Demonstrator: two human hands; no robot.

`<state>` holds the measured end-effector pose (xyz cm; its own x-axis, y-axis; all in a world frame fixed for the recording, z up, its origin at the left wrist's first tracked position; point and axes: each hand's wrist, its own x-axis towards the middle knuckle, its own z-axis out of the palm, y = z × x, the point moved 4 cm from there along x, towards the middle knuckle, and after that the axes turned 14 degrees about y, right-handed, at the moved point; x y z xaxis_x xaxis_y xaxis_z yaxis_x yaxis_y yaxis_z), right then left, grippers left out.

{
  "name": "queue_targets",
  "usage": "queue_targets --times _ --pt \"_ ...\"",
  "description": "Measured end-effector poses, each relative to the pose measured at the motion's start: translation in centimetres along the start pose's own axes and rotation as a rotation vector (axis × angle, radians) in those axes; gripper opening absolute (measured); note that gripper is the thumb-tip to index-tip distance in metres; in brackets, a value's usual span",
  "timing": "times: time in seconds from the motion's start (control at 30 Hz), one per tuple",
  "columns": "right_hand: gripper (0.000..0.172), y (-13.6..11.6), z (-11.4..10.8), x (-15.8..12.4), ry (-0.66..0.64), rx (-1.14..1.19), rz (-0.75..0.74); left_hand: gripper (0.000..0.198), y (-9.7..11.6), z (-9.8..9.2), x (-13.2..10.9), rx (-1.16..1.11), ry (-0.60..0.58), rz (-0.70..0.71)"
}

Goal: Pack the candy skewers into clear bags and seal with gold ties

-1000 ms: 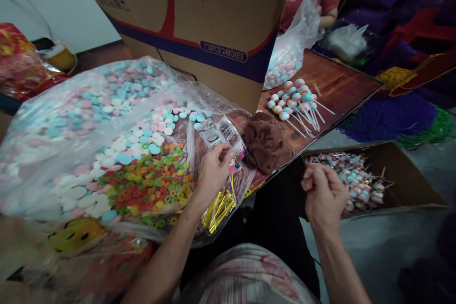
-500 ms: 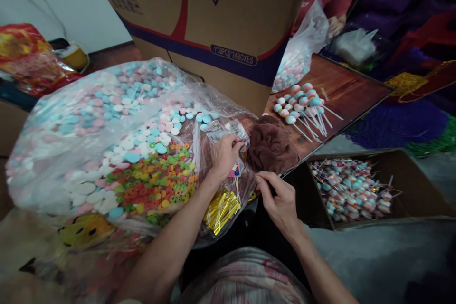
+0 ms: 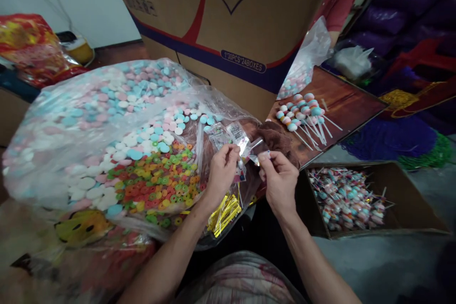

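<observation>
Both grips pinch small clear wrappers (image 3: 245,145): the left hand (image 3: 221,173) holds a fanned stack with printed labels, the right hand (image 3: 280,180) tugs one sleeve by its corner, above the desk's near edge. Their print is too small to read. A brown cloth (image 3: 281,138) lies partly behind the right hand. Gold twist ties (image 3: 224,211), a bag of ring candies (image 3: 153,180) and lollipops (image 3: 302,111) lie nearby.
</observation>
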<state>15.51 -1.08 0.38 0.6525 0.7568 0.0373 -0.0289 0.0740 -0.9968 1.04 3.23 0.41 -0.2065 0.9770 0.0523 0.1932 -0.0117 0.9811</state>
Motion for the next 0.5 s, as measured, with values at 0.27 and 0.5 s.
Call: queue_targets --times 0.27,0.5 --pt "0.029 -0.2 -2.0 1.8 0.170 0.058 -0.074 0.027 -0.3 5.2 0.1 0.354 -0.274 0.199" --pt "0.031 -0.4 -2.6 1.5 0.171 0.136 -0.020 0.031 0.7 6.2 -0.3 0.767 -0.256 0.321"
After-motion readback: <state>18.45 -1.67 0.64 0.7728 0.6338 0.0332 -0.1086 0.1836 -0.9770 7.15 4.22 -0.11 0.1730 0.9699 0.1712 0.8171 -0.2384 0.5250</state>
